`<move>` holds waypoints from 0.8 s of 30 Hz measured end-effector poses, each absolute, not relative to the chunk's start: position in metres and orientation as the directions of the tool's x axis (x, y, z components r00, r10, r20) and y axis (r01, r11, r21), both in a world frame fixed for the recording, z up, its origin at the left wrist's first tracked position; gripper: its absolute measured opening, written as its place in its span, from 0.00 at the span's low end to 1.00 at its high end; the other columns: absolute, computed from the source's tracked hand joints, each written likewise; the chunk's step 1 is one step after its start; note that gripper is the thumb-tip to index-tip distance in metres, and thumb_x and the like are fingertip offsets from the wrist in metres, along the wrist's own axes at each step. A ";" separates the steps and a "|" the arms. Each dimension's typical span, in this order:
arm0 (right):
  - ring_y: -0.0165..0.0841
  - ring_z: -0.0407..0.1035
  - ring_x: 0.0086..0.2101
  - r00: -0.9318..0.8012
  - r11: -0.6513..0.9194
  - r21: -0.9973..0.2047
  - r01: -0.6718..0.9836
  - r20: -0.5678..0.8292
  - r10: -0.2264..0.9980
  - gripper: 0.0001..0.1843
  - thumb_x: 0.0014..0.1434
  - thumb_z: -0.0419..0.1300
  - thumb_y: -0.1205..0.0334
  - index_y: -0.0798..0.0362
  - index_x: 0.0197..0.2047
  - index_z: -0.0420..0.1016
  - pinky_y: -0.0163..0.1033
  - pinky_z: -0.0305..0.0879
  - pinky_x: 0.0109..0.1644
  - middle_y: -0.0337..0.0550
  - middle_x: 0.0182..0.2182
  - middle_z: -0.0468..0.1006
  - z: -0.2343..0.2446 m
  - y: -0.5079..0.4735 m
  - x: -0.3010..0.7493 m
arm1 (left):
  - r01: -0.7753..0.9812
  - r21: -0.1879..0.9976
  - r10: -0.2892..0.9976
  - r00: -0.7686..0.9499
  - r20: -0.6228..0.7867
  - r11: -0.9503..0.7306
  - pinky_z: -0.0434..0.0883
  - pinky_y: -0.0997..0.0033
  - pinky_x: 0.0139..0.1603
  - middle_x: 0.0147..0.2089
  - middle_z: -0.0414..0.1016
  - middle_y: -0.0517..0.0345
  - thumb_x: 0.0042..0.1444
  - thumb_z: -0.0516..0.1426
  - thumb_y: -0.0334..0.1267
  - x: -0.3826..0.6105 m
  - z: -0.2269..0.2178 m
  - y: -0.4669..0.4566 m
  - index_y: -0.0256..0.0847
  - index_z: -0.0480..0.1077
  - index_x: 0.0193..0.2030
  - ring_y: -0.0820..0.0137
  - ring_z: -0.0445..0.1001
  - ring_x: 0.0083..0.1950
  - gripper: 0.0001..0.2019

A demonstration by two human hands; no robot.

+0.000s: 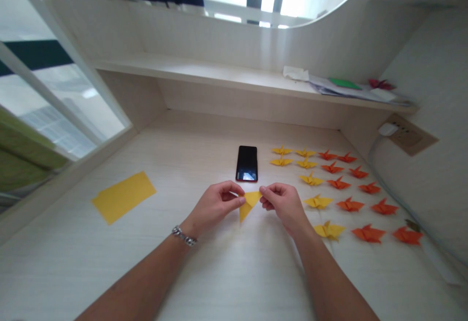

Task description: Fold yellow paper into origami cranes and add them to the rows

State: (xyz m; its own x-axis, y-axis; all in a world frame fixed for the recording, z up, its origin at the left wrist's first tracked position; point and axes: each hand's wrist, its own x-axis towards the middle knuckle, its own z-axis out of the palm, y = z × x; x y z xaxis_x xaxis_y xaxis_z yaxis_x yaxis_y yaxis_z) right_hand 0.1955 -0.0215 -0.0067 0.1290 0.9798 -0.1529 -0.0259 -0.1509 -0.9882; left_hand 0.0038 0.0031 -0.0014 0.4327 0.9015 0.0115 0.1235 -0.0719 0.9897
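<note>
Both hands hold a small folded yellow paper (249,202) just above the pale desk (204,272). My left hand (215,205) pinches its left side, with a metal bracelet on that wrist. My right hand (283,203) pinches its upper right corner. The paper is folded into a pointed triangular shape with its tip hanging down. A black phone (246,163) lies flat just beyond the hands.
Rows of finished yellow paper cranes (311,180) and orange paper cranes (350,205) lie on the desk to the right. A flat stack of yellow paper sheets (123,196) lies at the left. A shelf (219,73) above holds papers; a wall socket (404,136) with cable is at right.
</note>
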 end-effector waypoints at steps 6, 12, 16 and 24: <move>0.28 0.67 0.20 0.155 -0.111 -0.991 -0.071 -0.121 0.981 0.19 0.48 0.66 0.47 0.57 0.26 0.74 0.33 0.65 0.23 0.43 0.21 0.77 -0.009 -0.022 0.193 | 0.231 0.952 0.894 0.441 0.080 -0.200 0.74 0.68 0.39 0.41 0.74 0.53 0.44 0.65 0.38 0.012 -0.009 -0.007 0.38 0.70 0.38 0.69 0.74 0.36 0.15; 0.28 0.68 0.21 0.127 -0.068 -0.991 -0.120 -0.083 0.988 0.19 0.48 0.66 0.47 0.57 0.28 0.74 0.33 0.65 0.25 0.43 0.22 0.77 -0.010 -0.022 0.190 | 0.234 0.952 0.913 0.397 0.089 -0.195 0.74 0.67 0.42 0.43 0.73 0.53 0.44 0.65 0.39 0.016 -0.008 -0.008 0.38 0.69 0.36 0.68 0.74 0.40 0.14; 0.27 0.68 0.22 0.137 -0.073 -0.989 -0.126 -0.090 0.986 0.18 0.50 0.64 0.47 0.56 0.29 0.74 0.32 0.64 0.25 0.42 0.24 0.77 -0.009 -0.021 0.190 | 0.116 0.993 0.910 0.414 -0.026 -0.025 0.73 0.68 0.37 0.37 0.74 0.55 0.44 0.66 0.37 0.016 -0.007 -0.005 0.37 0.68 0.34 0.69 0.74 0.36 0.13; 0.29 0.69 0.27 -0.042 -0.066 -0.997 -0.048 -0.064 0.997 0.15 0.48 0.66 0.54 0.54 0.36 0.75 0.32 0.64 0.26 0.42 0.31 0.78 -0.005 -0.025 0.186 | -0.098 0.986 0.897 0.435 -0.082 0.137 0.70 0.72 0.39 0.35 0.75 0.55 0.43 0.67 0.33 0.015 -0.001 -0.003 0.35 0.70 0.33 0.71 0.73 0.36 0.12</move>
